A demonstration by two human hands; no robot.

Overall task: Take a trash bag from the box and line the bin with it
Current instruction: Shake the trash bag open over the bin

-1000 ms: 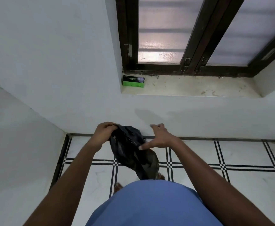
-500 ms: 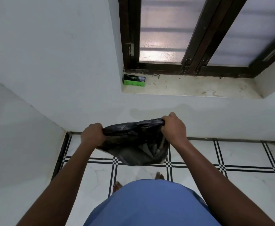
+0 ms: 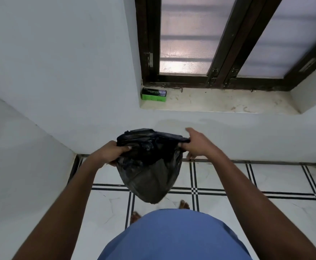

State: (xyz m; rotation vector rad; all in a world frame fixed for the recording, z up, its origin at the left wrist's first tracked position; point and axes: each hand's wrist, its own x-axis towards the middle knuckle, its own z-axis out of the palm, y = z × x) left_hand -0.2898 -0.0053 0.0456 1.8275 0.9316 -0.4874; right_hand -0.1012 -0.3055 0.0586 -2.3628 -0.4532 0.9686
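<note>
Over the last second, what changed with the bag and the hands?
The right hand, open a second ago, took hold of the black trash bag; the left hand kept its grip. Together they pulled the crumpled bag's top wide, so it now hangs fuller. The green box stayed on the windowsill.

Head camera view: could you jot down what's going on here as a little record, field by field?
setting: corner of a room, white walls, tiled floor
held item: black trash bag, hanging above the floor
left hand: grip closed on the bag's top left edge
right hand: pinching the bag's top right edge, some fingers extended
box: green, on the window sill, at its left end
bin: not in view
task stage: bag out of the box, bin not yet lined
</note>
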